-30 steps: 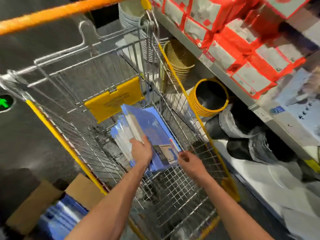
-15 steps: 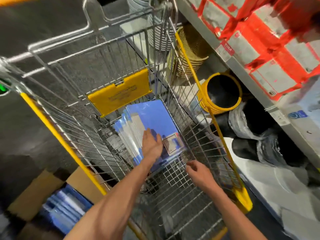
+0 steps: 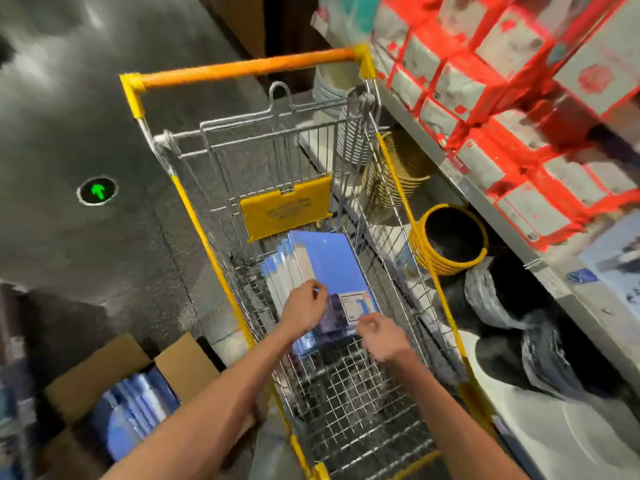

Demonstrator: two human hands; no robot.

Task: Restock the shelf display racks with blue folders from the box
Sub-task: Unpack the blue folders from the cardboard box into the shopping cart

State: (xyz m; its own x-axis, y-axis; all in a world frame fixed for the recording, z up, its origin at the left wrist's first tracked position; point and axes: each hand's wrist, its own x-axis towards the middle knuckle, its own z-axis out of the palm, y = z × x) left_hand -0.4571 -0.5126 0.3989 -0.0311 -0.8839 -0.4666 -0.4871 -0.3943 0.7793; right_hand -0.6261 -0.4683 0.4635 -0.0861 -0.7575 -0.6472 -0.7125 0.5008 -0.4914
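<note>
A stack of blue folders (image 3: 329,261) lies in the far end of a wire shopping cart (image 3: 349,403), with a white label at its near corner. My left hand (image 3: 306,308) hovers over the near left part of the stack, fingers loosely curled and holding nothing. Just off the stack's near right corner is my right hand (image 3: 381,336), also loosely curled and empty. An open cardboard box (image 3: 117,362) with more blue folders (image 3: 135,410) sits on the floor at the lower left.
The cart has a yellow rim and an orange handle (image 3: 242,69). A shelf rack (image 3: 491,206) on the right holds red and white boxes (image 3: 512,109). Below it are woven baskets (image 3: 398,174), a yellow-rimmed pot (image 3: 450,237) and dark bagged goods. A green arrow (image 3: 98,191) marks the floor.
My left hand has let go of the folders, which now lie flat in the cart. Both hands have drawn back slightly. The view has tilted up, showing the cart handle.
</note>
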